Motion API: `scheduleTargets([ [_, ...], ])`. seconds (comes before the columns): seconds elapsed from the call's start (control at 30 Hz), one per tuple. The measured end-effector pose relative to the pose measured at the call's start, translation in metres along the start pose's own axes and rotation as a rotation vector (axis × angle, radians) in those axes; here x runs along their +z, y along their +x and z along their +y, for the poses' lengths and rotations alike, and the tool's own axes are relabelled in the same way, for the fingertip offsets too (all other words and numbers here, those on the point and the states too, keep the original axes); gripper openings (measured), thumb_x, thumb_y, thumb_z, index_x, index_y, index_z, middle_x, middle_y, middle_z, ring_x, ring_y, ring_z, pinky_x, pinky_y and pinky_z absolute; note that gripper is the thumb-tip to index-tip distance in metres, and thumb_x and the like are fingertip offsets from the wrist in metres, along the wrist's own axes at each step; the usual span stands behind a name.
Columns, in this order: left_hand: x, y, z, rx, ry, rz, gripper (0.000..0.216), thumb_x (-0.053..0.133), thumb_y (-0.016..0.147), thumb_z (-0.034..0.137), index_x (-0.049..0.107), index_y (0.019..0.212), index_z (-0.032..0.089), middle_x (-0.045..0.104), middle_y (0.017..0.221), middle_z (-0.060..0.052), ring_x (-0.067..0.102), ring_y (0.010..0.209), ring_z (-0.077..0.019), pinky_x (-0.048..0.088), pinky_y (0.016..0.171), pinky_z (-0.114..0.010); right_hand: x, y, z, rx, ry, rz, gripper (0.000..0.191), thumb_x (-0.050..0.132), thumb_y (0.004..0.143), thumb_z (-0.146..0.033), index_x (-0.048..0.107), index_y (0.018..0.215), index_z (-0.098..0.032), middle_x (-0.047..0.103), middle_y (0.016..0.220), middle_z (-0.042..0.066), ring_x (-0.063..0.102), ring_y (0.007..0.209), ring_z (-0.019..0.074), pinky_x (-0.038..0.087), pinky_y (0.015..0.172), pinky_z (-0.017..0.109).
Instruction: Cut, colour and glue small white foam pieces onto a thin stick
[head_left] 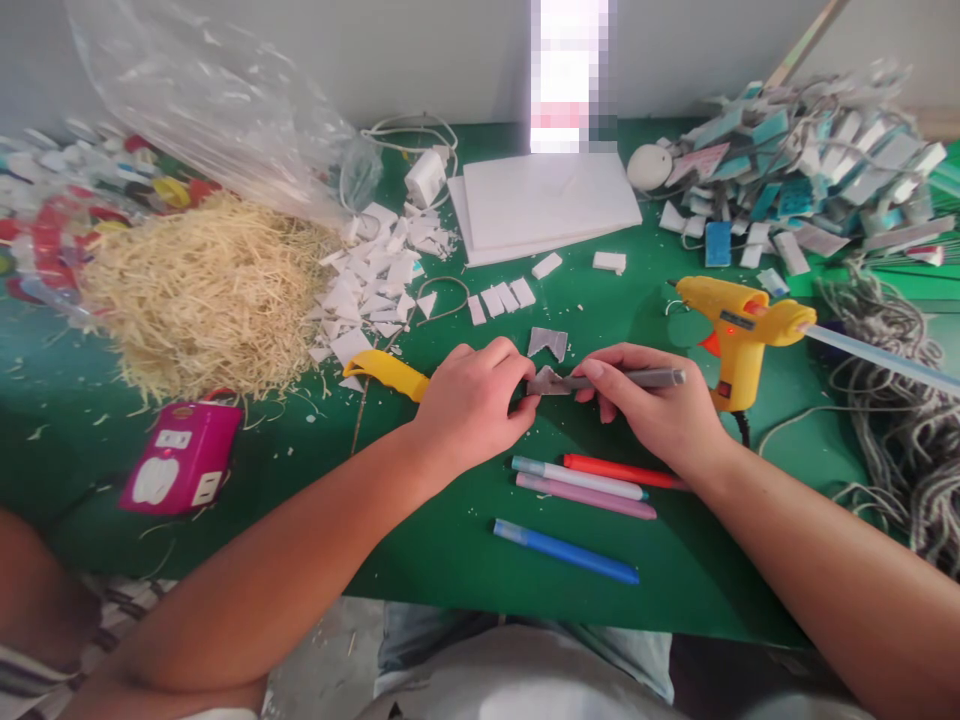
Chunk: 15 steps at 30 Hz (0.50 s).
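My left hand (pixel 480 400) pinches the left edge of a small grey pointed piece (pixel 549 381), its material unclear, against the green table. In my right hand (pixel 645 395) is a grey marker pen (pixel 637 380), its tip touching or just over that piece. Just beyond lies a second grey piece (pixel 547 344) with a notched lower edge. A yellow-handled cutter (pixel 390 372) rests by my left hand, partly hidden under it. Nearer me lie a red marker (pixel 622 470), a white marker (pixel 585 478), a pink marker (pixel 589 495) and a blue marker (pixel 566 550).
A yellow glue gun (pixel 731 320) stands right of my right hand, near tangled grey yarn (pixel 877 400). White scraps (pixel 375 275), straw (pixel 210 295) and a magenta power socket (pixel 184 455) lie left. White sheets (pixel 551 200) and a scrap heap (pixel 817 170) are behind.
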<state>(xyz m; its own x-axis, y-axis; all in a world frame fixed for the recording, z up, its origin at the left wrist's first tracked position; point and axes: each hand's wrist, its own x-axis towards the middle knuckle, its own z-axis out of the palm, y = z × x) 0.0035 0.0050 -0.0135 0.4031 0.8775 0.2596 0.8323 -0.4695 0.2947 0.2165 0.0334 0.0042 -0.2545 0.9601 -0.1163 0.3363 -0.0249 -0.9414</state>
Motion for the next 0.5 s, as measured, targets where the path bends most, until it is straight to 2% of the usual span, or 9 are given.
scheduleTargets([
  [0.1, -0.0002, 0.0004, -0.0004, -0.002, 0.004, -0.007, 0.007, 0.06, 0.09, 0.02, 0.066, 0.093, 0.018, 0.07, 0.093, -0.003, 0.065, 0.076, -0.0183, 0.042, 0.069, -0.032, -0.0003, 0.0001, 0.0001, 0.003, -0.001, -0.01, 0.037, 0.073, 0.085, -0.053, 0.073, 0.072, -0.018, 0.066, 0.055, 0.001, 0.056, 0.044, 0.0106, 0.046, 0.044, 0.023],
  [0.27, -0.0008, 0.0006, 0.0003, 0.01, 0.015, -0.001, 0.009, 0.059, 0.09, 0.021, 0.066, 0.094, 0.018, 0.07, 0.093, -0.004, 0.066, 0.076, -0.0187, 0.043, 0.069, -0.032, 0.0002, 0.0011, 0.0026, -0.001, 0.05, 0.081, 0.039, 0.074, 0.084, -0.057, 0.074, 0.079, -0.019, 0.068, 0.058, 0.0, 0.058, 0.047, 0.01, 0.049, 0.047, 0.023],
  [0.5, 0.0009, -0.0005, 0.0021, 0.044, 0.045, 0.054, 0.017, 0.053, 0.088, 0.014, 0.067, 0.097, 0.016, 0.07, 0.092, -0.004, 0.067, 0.076, -0.0191, 0.042, 0.067, -0.033, 0.001, 0.0015, 0.0036, -0.007, 0.081, 0.071, 0.045, 0.075, 0.082, -0.064, 0.073, 0.077, -0.019, 0.069, 0.059, 0.0, 0.057, 0.047, 0.0093, 0.048, 0.047, 0.023],
])
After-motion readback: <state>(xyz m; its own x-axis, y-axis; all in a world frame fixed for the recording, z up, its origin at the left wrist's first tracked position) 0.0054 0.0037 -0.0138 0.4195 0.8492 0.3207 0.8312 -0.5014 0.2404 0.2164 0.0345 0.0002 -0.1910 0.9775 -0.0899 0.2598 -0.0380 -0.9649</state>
